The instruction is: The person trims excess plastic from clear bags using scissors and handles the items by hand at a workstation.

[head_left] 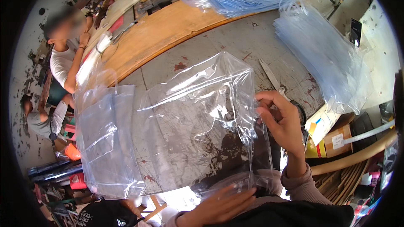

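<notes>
Fingers of my right hand (281,122) pinch the side edge of a clear, crinkled plastic bag (198,117) lifted over the worn grey table (252,38); my left hand (223,206) grips its bottom edge.

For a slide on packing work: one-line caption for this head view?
Two bare hands, right hand and left hand, hold a clear plastic bag over a worn table.

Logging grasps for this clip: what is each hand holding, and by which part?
Both hold one clear plastic bag. The right hand pinches its right edge near the top; the left hand grips its lower right corner.
</notes>
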Demonstrator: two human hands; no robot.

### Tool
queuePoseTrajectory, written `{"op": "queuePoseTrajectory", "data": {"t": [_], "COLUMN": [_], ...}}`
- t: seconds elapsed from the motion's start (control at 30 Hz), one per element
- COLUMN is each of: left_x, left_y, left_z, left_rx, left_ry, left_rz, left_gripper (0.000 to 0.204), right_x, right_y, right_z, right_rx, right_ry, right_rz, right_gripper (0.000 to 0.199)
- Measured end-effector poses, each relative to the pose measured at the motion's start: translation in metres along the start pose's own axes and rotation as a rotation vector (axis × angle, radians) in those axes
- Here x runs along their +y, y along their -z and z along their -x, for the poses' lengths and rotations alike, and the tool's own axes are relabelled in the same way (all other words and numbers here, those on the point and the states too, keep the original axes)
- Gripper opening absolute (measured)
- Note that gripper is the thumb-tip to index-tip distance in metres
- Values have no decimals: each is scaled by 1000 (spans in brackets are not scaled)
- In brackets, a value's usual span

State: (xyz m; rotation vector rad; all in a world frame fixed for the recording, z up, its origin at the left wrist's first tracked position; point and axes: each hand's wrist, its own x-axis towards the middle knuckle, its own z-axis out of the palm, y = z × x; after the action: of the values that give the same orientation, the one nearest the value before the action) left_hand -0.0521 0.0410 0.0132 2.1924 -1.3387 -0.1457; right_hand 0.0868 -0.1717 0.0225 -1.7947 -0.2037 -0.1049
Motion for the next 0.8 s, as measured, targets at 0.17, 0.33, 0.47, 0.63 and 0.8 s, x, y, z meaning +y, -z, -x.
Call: {"op": "queuePoseTrajectory", "data": {"t": [0.17, 0.33, 0.47, 0.63, 0.8], "left_x": [2, -31, -65, -88, -98], "left_y": [81, 124, 145, 148, 137], "left_z": [32, -23, -76, -85, -88], "left_rx": [123, 316, 361, 202, 298], "left_ry": [340, 448, 329, 157, 166], "left_rz": [-347, -604, -505, 3, 184], "left_gripper": [38, 53, 47, 27, 21], "right_x": [-5, -13, -28, -45, -43], "right_y": [-3, -3, -17, 0, 1], "right_z": [1, 2, 6, 15, 9], "right_rx": [-125, -304, -408, -449, -424], "right_ry": [104, 89, 307, 83, -8], "right_rz": [-71, -8, 68, 44, -5], "right_gripper": [50, 55, 55, 53, 41]}}
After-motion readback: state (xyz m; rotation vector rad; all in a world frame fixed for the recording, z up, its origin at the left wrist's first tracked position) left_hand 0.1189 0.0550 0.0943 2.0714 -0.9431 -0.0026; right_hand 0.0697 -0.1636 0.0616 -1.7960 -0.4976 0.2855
